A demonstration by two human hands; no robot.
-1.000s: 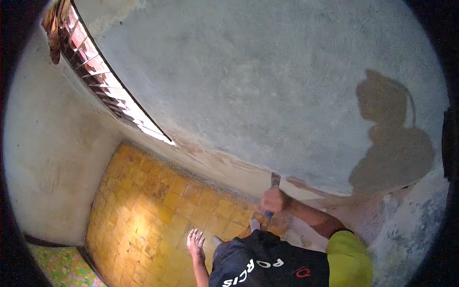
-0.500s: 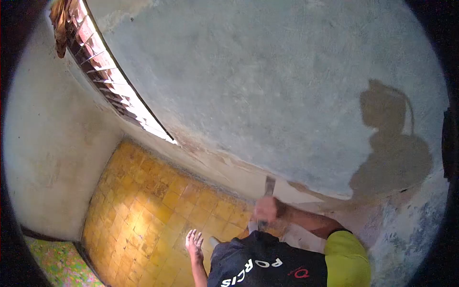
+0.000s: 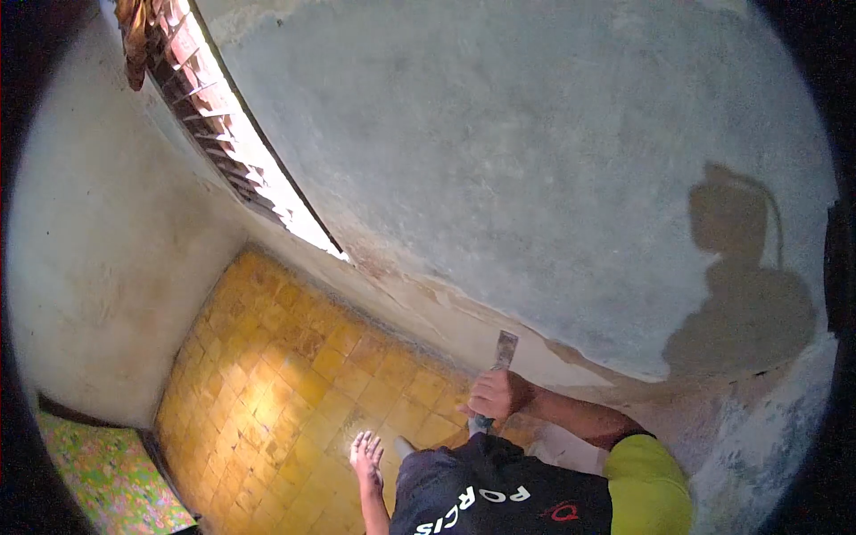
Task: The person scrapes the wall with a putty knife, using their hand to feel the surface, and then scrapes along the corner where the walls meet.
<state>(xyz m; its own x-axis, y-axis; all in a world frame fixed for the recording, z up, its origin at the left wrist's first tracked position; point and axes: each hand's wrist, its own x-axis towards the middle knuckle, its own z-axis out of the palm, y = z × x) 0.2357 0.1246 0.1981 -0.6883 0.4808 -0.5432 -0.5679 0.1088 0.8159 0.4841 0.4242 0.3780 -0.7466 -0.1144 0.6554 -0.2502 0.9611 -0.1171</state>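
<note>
Shorts (image 3: 499,504) lettering "PORCIS" | right hand (image 3: 495,392) grips scraper (image 3: 505,349) | blade on wall (image 3: 535,178)

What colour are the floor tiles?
Yellow-orange, with worn, darker stained patches: the floor tiles show best in the head view, lower left.
</note>
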